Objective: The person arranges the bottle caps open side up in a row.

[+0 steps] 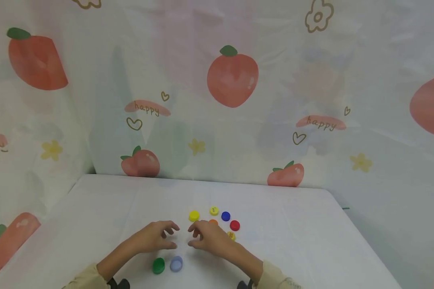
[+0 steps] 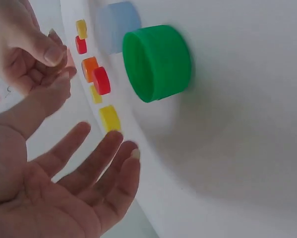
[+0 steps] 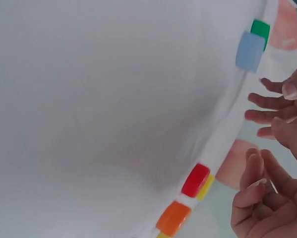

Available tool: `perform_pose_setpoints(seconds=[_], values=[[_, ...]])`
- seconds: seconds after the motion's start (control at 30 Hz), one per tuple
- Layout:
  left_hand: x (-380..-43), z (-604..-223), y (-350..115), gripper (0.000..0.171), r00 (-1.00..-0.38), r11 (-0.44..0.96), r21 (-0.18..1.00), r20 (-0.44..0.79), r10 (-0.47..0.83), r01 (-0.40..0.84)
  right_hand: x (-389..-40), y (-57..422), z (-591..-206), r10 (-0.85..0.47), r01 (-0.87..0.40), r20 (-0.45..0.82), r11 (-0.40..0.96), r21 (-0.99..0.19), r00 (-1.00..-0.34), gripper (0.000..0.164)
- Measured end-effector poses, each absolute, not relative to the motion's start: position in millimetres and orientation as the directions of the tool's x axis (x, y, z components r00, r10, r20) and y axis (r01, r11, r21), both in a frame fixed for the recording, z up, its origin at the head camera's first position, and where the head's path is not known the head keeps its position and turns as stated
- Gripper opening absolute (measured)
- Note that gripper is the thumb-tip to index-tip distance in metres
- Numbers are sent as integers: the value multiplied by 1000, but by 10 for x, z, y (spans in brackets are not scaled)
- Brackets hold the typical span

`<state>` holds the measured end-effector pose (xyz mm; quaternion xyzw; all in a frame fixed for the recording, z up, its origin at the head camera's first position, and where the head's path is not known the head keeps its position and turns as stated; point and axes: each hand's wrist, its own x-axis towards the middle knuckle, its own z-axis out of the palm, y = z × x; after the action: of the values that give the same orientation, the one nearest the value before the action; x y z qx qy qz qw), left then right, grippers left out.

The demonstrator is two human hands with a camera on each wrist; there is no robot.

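Observation:
In the head view my left hand (image 1: pixel 152 237) hovers over the table's middle with its thumb and fingers apart, holding nothing. The right hand (image 1: pixel 210 237) faces it across a small gap, its fingers loosely bent and nothing seen in them. A green bottle cap (image 1: pixel 158 265) and a pale blue cap (image 1: pixel 176 263) lie near the left hand, closer to the person. The green cap (image 2: pixel 158 62) looks hollow in the left wrist view. Around the right hand lie a yellow cap (image 1: pixel 193 216), an orange cap (image 1: pixel 213 222), partly hidden, and a red cap (image 1: pixel 234 225).
Behind the right hand lie a blue cap (image 1: pixel 226 216) and a marked yellow cap (image 1: pixel 214 210); another yellow cap (image 1: pixel 231 235) is partly covered by that hand. A second red cap (image 2: pixel 101 81) shows in the left wrist view. A fruit-patterned curtain (image 1: pixel 188 120) borders the white table (image 1: pixel 293 228).

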<state>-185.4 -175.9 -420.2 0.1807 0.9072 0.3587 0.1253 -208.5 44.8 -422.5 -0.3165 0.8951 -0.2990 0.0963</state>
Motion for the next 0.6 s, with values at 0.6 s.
perform_pose_setpoints(seconds=[0.6], values=[[-2204, -4197, -1571, 41, -970, 787, 601, -78, 231, 139, -2445, 560, -4270, -452, -412, 100, 674, -613, -887, 32]])
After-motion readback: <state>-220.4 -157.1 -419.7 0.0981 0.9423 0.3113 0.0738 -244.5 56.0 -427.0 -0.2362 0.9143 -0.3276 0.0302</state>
